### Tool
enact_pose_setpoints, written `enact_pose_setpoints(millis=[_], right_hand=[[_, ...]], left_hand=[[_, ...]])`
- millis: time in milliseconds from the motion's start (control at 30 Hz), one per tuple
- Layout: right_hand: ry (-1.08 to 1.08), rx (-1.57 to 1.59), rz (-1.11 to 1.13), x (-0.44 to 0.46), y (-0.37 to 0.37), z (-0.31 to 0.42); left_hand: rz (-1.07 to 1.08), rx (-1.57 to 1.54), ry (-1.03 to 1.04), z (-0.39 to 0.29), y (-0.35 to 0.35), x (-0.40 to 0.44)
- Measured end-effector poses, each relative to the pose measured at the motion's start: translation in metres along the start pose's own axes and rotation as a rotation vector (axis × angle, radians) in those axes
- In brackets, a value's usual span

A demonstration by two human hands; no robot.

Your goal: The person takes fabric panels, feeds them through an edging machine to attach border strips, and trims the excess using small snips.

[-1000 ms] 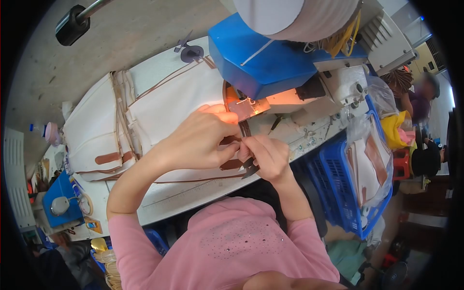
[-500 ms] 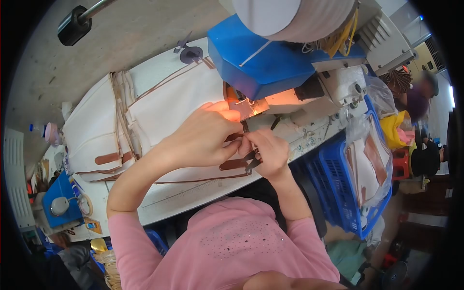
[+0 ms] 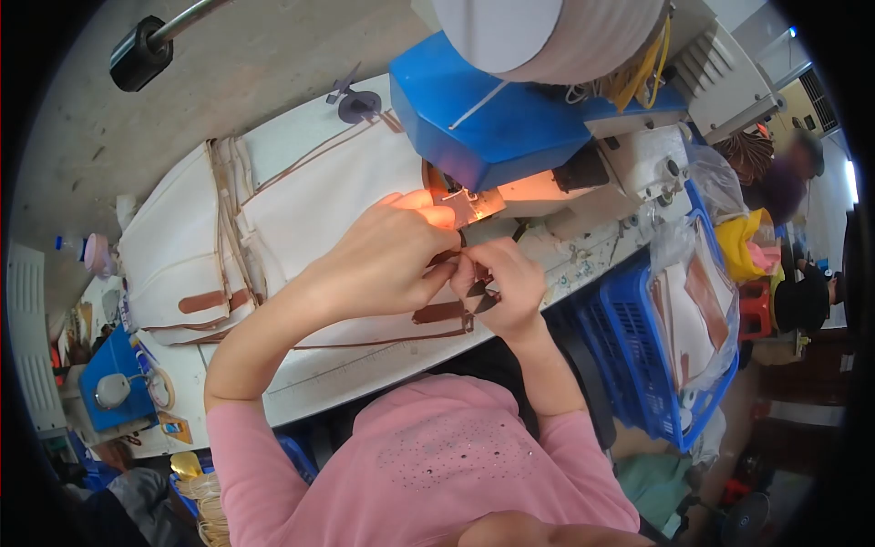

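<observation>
My left hand (image 3: pixel 392 255) is closed, with its thumb and fingers pinching a small brown leather strip (image 3: pixel 445 258) just in front of the machine's needle area. Against it, fingertips nearly touching, is my right hand (image 3: pixel 506 281). Its fingers are curled round small dark thread snips (image 3: pixel 483 296), whose pointed blades stick out by the palm. Under my left hand and forearm lies a white bag panel (image 3: pixel 337 196) with brown edging. The lit needle area of the sewing machine (image 3: pixel 492 114) is right behind my fingers. What exactly lies between the fingertips is partly hidden.
Folded white panels with brown trim (image 3: pixel 178 242) lie on the table's left. A large white thread cone (image 3: pixel 551 32) stands above the machine. To the right is a blue crate (image 3: pixel 629 337) with white and brown pieces. Another person (image 3: pixel 788 182) is in the background.
My right hand has turned slightly, and the dark snips now point differently, closer against the palm. My left hand and the panel have hardly moved.
</observation>
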State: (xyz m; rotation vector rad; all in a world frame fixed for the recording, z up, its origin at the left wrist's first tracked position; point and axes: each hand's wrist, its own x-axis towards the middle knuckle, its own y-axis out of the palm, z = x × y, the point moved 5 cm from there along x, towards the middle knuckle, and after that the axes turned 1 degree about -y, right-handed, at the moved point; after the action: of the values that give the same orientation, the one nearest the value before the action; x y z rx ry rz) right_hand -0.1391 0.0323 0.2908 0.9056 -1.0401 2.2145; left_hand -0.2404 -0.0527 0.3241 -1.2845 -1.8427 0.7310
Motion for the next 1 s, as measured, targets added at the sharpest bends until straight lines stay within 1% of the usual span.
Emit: enact_pose_setpoints(millis=[33,100,200,233,300,333,400,500,533,600,700,767,833,900,933,1000], right_hand=[[0.063,0.057,-0.043,0.000,0.000,-0.002],[0.186,0.120,-0.050,-0.002,0.001,-0.012],[0.358,0.169,-0.078,-0.001,0.001,-0.024],[0.412,0.177,-0.092,0.000,0.000,-0.029],[0.504,0.233,-0.051,-0.005,0.005,-0.041],[0.549,0.263,-0.033,-0.007,0.008,-0.046],[0.533,0.263,-0.029,-0.005,0.010,-0.048],[0.540,0.233,0.004,-0.003,0.009,-0.045],[0.546,0.219,0.016,-0.001,0.009,-0.044],[0.507,0.197,0.008,0.000,0.008,-0.042],[0.450,0.167,-0.002,0.000,0.004,-0.041],[0.404,0.147,0.012,0.003,-0.001,-0.038],[0.350,0.117,0.041,0.009,-0.009,-0.032],[0.298,0.081,0.133,0.008,-0.006,-0.031],[0.271,0.063,0.177,0.007,-0.003,-0.031],[0.284,0.090,0.150,0.004,-0.001,-0.032]], left_hand=[[-0.011,0.020,0.006,-0.001,-0.001,0.000],[-0.033,0.057,0.019,-0.004,-0.004,0.000],[-0.196,0.142,-0.063,0.004,0.001,-0.004],[-0.287,0.184,-0.016,-0.001,0.000,-0.007],[-0.471,0.266,0.080,-0.011,-0.002,-0.017],[-0.405,0.271,0.081,-0.012,0.002,-0.019],[-0.273,0.280,0.079,-0.010,0.009,-0.024],[-0.261,0.463,0.130,-0.002,0.020,-0.026],[-0.248,0.477,0.113,0.000,0.022,-0.028],[-0.222,0.504,0.088,0.000,0.027,-0.031],[-0.258,0.666,0.156,-0.009,0.027,-0.032],[-0.283,0.655,0.146,-0.011,0.027,-0.031],[-0.282,0.600,0.131,-0.011,0.026,-0.029],[-0.256,0.505,0.111,-0.008,0.021,-0.028],[-0.262,0.381,0.085,-0.004,0.016,-0.028],[-0.274,0.136,0.028,0.002,0.003,-0.027]])
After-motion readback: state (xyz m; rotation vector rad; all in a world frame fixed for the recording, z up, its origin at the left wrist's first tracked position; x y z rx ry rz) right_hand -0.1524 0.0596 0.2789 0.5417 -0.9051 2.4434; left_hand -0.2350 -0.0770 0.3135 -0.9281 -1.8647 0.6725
